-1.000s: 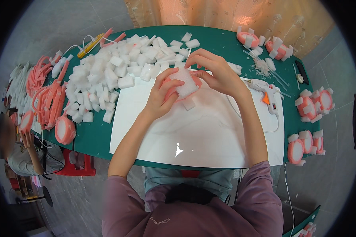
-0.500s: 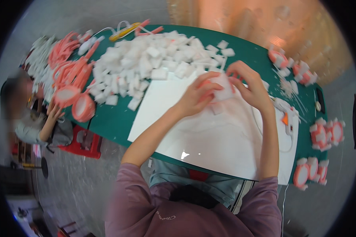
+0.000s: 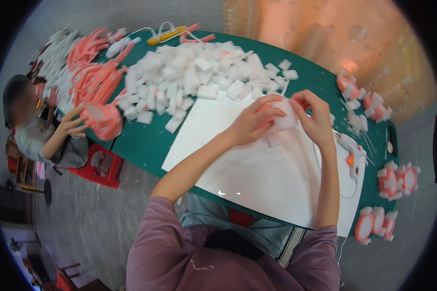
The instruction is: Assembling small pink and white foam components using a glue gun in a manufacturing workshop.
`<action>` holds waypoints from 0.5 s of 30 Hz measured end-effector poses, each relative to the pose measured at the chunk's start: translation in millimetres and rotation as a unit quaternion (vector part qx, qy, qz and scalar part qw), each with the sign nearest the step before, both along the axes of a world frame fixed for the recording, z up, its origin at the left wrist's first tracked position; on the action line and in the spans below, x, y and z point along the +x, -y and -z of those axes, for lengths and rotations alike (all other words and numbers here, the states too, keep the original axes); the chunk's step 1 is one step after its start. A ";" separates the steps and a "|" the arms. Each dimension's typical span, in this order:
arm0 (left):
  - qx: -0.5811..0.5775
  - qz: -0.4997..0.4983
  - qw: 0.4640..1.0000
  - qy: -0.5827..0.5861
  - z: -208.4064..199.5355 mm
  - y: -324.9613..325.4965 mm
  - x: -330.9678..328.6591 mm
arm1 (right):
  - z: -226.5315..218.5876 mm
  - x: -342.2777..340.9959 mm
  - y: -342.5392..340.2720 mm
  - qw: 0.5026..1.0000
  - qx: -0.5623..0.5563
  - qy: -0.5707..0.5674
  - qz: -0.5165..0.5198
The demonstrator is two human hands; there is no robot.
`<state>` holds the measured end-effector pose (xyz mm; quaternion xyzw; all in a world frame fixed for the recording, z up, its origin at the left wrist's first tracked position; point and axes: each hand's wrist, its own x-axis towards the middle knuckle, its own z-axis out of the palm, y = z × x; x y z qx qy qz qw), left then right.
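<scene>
My left hand (image 3: 251,123) is wrapped round a white and pink foam piece (image 3: 286,119), held just above the white board. At its right upper edge, the thumb and fingers of my right hand (image 3: 316,116) are pinched together, touching the piece. Whether a small bit sits in that pinch is hidden. Under the held piece a small white foam block (image 3: 274,141) shows; I cannot tell if it is attached. The white board (image 3: 247,179) lies beneath both forearms on the green table.
Beyond the board spreads a heap of white foam blocks (image 3: 179,72). Pink foam strips (image 3: 94,80) lie left, where a co-worker's hand (image 3: 72,123) touches pink foam rings (image 3: 103,121). A glue gun (image 3: 349,143) with a cord lies right, near finished-looking pink and white foam pieces (image 3: 391,182).
The view has shifted slightly. My hands stay at the foam piece, the right fingers now closer together on its edge. At left, the co-worker's hand has brought the two pink rings together.
</scene>
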<state>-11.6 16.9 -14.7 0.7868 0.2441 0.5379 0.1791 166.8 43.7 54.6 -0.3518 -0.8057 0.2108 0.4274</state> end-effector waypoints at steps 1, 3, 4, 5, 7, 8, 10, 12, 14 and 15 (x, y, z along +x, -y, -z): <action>0.014 -0.020 1.000 -0.012 -0.2 -0.1 -0.1 | 0.4 0.4 -1.2 1.000 -0.014 -0.006 -0.003; 0.028 -0.030 0.999 -0.022 -0.6 0.0 -0.2 | 0.4 1.8 -2.5 1.000 -0.027 -0.010 0.005; 0.018 -0.032 0.999 -0.021 -0.9 0.8 -0.7 | 0.3 2.0 -2.7 0.998 -0.061 -0.011 0.011; 0.007 -0.034 0.999 -0.022 -1.3 1.2 -0.3 | 0.0 2.3 -2.5 0.995 -0.095 -0.013 0.016; 0.007 -0.031 0.999 -0.019 -1.4 0.7 2.1 | 0.1 2.7 -2.1 0.992 -0.120 -0.013 0.031; 0.007 -0.038 0.999 -0.018 -1.2 0.2 3.5 | 0.1 2.8 -1.4 0.989 -0.146 -0.015 0.036; 0.005 -0.032 0.999 -0.015 -0.4 -0.8 5.0 | -1.4 3.3 0.2 0.987 -0.156 -0.020 0.038; 0.003 -0.030 0.999 -0.014 -0.7 -0.9 4.9 | 0.5 3.6 -0.9 0.984 -0.172 -0.032 0.017; 0.008 -0.035 0.999 -0.022 -2.5 -0.2 3.6 | -3.2 2.7 1.0 0.984 -0.176 -0.029 0.017; 0.006 -0.034 0.999 -0.023 -1.2 1.1 3.7 | -4.0 2.8 2.9 0.983 -0.182 -0.023 0.014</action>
